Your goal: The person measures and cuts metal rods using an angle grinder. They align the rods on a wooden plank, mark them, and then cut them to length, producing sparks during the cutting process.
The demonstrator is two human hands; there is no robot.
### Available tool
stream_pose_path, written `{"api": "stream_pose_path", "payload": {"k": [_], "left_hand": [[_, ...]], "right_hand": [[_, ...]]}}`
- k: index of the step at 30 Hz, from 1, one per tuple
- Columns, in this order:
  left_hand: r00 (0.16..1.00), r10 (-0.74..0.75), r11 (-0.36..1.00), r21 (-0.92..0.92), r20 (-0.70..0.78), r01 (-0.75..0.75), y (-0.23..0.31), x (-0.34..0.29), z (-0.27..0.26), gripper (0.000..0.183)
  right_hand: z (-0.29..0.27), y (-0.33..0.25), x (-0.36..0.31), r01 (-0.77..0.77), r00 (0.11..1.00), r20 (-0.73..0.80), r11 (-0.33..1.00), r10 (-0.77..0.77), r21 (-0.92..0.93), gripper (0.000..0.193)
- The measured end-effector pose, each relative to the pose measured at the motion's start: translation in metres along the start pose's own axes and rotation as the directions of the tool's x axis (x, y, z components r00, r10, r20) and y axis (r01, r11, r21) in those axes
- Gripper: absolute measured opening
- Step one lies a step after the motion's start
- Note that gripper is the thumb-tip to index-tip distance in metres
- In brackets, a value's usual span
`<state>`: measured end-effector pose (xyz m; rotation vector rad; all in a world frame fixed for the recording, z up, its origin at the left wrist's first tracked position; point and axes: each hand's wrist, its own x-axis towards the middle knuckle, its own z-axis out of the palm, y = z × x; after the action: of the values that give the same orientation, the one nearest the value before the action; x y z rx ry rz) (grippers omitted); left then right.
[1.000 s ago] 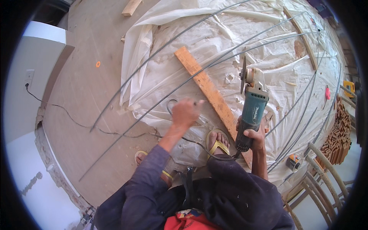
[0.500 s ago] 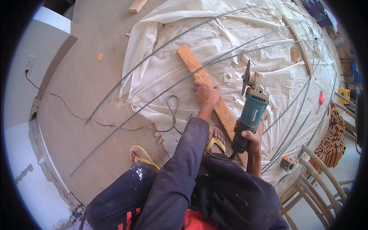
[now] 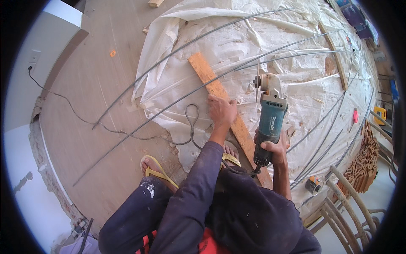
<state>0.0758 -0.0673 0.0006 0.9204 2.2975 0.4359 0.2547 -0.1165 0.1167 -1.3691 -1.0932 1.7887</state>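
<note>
My right hand (image 3: 275, 148) is wrapped round the dark handle of a teal and black angle grinder (image 3: 272, 118). The grinder's head points away from me, and its thin disc (image 3: 257, 84) shows nearly edge-on, left of the head. Whether the disc is spinning I cannot tell. A wooden plank (image 3: 240, 120) lies slantwise on the floor, and my left hand (image 3: 223, 112) grips its left edge with curled fingers. Across the plank, just beyond that hand, rests a long thin metal rod (image 3: 169, 107). My sandalled feet stand close by, one beside the plank.
White sheeting (image 3: 292, 72) covers much of the floor, with more rods (image 3: 323, 118) on it. A power cord (image 3: 76, 101) runs from a wall socket (image 3: 34, 57) and loops near my left forearm. On the right are a wooden chair (image 3: 351, 199) and piled wooden pieces (image 3: 363, 165).
The grinder has swung left and turned more upright, so its disc stands nearer the rod. My left hand has come slightly toward me, still on the plank. The whole view has shifted a little.
</note>
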Motion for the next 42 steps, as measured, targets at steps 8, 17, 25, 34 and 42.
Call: {"api": "stream_pose_path", "payload": {"k": [8,17,25,34,42], "left_hand": [[0.88,0.418,0.909,0.105,-0.227,-0.404,-0.041,-0.039,0.009,0.077],[0.921,0.329,0.622,-0.782,0.209,-0.045,0.035,-0.093,-0.036,0.073],[0.791,0.5,0.418,-0.898,0.353,0.136,0.001,-0.05,-0.044,0.06],[0.68,0.578,0.451,-0.871,0.451,0.195,-0.002,-0.029,-0.026,0.068],[0.717,0.56,0.553,-0.832,0.415,0.049,-0.009,-0.031,-0.028,0.06]], "right_hand": [[0.006,-0.014,0.027,0.013,0.986,-0.142,0.894,-0.086,-0.448,0.067],[0.031,0.015,0.041,0.14,0.807,-0.185,0.486,-0.561,-0.863,0.074],[0.045,0.016,0.033,0.151,0.966,-0.085,0.797,-0.245,-0.585,0.102],[0.024,-0.005,0.06,0.005,0.998,0.058,0.948,0.014,-0.319,0.092],[0.02,0.002,0.068,0.156,0.988,0.088,0.814,-0.129,-0.56,0.086]]}}
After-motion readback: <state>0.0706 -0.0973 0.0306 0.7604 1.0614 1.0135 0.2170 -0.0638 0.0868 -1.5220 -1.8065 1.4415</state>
